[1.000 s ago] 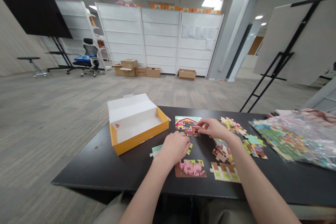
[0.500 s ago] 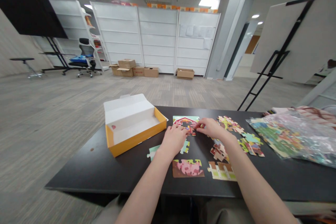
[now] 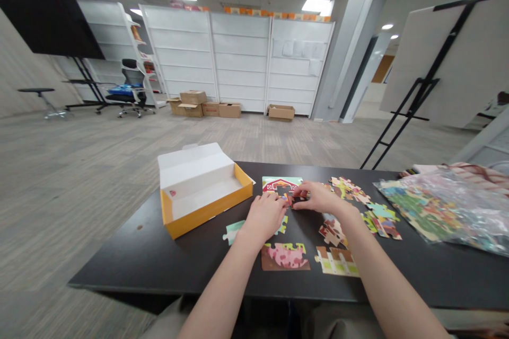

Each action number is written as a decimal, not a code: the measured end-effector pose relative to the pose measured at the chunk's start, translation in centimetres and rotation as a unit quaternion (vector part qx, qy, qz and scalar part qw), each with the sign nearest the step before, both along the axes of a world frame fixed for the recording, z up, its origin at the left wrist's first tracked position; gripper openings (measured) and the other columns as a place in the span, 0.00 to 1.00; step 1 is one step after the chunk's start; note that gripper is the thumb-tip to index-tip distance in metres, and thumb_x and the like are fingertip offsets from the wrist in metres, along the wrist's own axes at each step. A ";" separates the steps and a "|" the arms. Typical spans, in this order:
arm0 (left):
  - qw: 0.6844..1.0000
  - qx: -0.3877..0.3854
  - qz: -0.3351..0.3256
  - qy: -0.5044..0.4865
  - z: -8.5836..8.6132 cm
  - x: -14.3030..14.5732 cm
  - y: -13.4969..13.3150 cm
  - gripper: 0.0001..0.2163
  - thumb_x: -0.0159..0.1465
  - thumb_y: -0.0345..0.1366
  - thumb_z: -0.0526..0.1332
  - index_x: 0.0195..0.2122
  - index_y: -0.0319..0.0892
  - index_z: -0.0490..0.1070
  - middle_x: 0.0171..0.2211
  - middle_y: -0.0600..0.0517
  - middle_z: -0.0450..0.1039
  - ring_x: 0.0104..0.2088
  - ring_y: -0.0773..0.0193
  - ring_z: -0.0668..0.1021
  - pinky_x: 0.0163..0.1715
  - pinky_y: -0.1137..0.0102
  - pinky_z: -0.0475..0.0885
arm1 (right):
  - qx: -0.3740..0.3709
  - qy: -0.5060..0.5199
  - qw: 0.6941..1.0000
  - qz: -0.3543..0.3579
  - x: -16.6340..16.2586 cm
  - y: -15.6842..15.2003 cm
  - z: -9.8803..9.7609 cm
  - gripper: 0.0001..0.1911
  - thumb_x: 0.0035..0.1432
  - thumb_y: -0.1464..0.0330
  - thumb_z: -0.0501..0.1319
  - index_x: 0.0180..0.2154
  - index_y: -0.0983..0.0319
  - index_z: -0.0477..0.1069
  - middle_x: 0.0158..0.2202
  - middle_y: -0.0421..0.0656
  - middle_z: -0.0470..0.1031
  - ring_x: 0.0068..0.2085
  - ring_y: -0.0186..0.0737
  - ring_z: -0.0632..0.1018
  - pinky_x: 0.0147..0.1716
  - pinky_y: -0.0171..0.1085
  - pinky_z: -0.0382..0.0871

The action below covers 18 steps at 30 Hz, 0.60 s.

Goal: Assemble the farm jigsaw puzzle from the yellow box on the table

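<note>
On the black table, a partly joined jigsaw section (image 3: 282, 183) shows a red barn top. Just below it, my left hand (image 3: 267, 213) has bent fingers closed on a small reddish jigsaw piece (image 3: 287, 199). From the right, my right hand (image 3: 317, 197) pinches at the same piece's right side; the fingers hide much of it. A pink pig section (image 3: 285, 257) lies nearer to me. Beside it is a fence section (image 3: 337, 260). Pale green pieces (image 3: 234, 231) lie partly beneath my left forearm, and brown pieces (image 3: 332, 230) rest left of my right forearm.
A yellow box (image 3: 207, 215) with its white lid raised stands on the left of the table (image 3: 131, 259). Loose pieces (image 3: 350, 189) and a green and brown cluster (image 3: 382, 219) lie right. A clear plastic bag (image 3: 445, 206) of puzzle pieces covers the far right.
My right hand has shifted slightly left and down, closer to my left fingertips and the reddish piece. My left hand stays almost in place.
</note>
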<state>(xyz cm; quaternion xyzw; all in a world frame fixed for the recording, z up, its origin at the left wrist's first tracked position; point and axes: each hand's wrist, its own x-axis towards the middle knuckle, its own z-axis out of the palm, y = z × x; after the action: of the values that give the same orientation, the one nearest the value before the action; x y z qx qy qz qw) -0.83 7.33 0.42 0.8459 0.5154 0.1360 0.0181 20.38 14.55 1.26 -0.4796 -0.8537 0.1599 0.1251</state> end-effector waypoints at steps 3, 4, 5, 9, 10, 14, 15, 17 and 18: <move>1.000 -0.007 -0.003 0.005 0.3 -0.1 -0.2 0.12 0.72 0.38 0.54 0.47 0.45 0.77 0.47 0.46 0.76 0.50 0.54 0.76 0.50 0.59 0.72 | -0.005 0.007 1.000 -0.011 0.3 0.2 0.0 0.14 0.49 0.59 0.73 0.37 0.58 0.82 0.35 0.42 0.81 0.36 0.41 0.78 0.35 0.34 0.67; 1.000 -0.008 -0.004 0.006 0.3 -0.1 -0.2 0.12 0.72 0.38 0.54 0.47 0.45 0.77 0.47 0.46 0.76 0.50 0.54 0.76 0.50 0.59 0.72 | -0.001 0.005 1.000 -0.021 0.5 0.2 0.0 0.12 0.50 0.61 0.72 0.37 0.59 0.82 0.35 0.42 0.81 0.35 0.40 0.78 0.35 0.34 0.67; 1.000 -0.007 -0.006 0.007 0.3 -0.2 -0.2 0.12 0.72 0.38 0.54 0.46 0.46 0.77 0.47 0.46 0.76 0.49 0.54 0.76 0.50 0.60 0.72 | 0.007 -0.002 0.999 -0.034 0.6 0.3 0.1 0.09 0.52 0.64 0.71 0.36 0.59 0.82 0.35 0.43 0.81 0.35 0.40 0.78 0.35 0.34 0.67; 1.000 0.000 -0.022 0.009 0.2 -0.3 -0.4 0.12 0.72 0.37 0.54 0.45 0.46 0.78 0.44 0.46 0.77 0.48 0.54 0.77 0.49 0.60 0.72 | 0.031 -0.044 0.996 -0.073 1.1 0.4 0.5 0.06 0.58 0.70 0.64 0.34 0.60 0.81 0.33 0.44 0.82 0.33 0.40 0.78 0.34 0.34 0.66; 1.000 0.002 -0.025 0.010 0.2 -0.3 -0.4 0.12 0.72 0.37 0.54 0.45 0.46 0.78 0.44 0.47 0.77 0.47 0.54 0.77 0.49 0.60 0.72 | 0.029 -0.050 0.995 -0.077 1.1 0.4 0.5 0.07 0.58 0.71 0.63 0.35 0.60 0.81 0.33 0.44 0.82 0.33 0.40 0.78 0.34 0.34 0.66; 1.000 0.003 -0.026 0.007 0.2 -0.3 -0.6 0.12 0.71 0.37 0.54 0.45 0.46 0.78 0.44 0.47 0.77 0.47 0.54 0.77 0.49 0.60 0.72 | 0.017 -0.048 0.996 -0.074 1.1 0.3 0.5 0.08 0.56 0.73 0.63 0.34 0.59 0.82 0.33 0.43 0.83 0.33 0.40 0.79 0.34 0.34 0.67; 1.000 0.002 -0.025 0.004 0.1 -0.3 -0.6 0.11 0.71 0.37 0.55 0.45 0.46 0.78 0.44 0.47 0.77 0.47 0.54 0.77 0.49 0.61 0.72 | 0.015 -0.045 0.996 -0.073 1.1 0.3 0.5 0.07 0.56 0.72 0.64 0.34 0.59 0.82 0.32 0.43 0.83 0.33 0.40 0.79 0.34 0.34 0.67; 1.000 0.001 -0.022 0.000 0.0 -0.3 -0.5 0.11 0.71 0.37 0.55 0.46 0.46 0.78 0.45 0.47 0.77 0.48 0.55 0.77 0.50 0.62 0.72 | 0.014 -0.040 0.996 -0.074 1.0 0.3 0.4 0.07 0.56 0.71 0.64 0.34 0.59 0.81 0.31 0.42 0.83 0.32 0.39 0.79 0.33 0.33 0.67; 1.000 0.002 -0.022 -0.001 0.0 -0.3 -0.5 0.11 0.71 0.37 0.55 0.47 0.46 0.77 0.46 0.47 0.77 0.48 0.55 0.77 0.50 0.62 0.72 | 0.014 -0.039 0.996 -0.075 1.0 0.3 0.4 0.06 0.56 0.71 0.64 0.34 0.59 0.81 0.31 0.42 0.83 0.32 0.39 0.79 0.33 0.33 0.68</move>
<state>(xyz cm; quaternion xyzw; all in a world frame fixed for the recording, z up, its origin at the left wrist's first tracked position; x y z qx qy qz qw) -1.15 6.81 0.39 0.8568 0.4965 0.1375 0.0203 21.37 14.83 1.69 -0.5459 -0.8220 0.1192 0.1102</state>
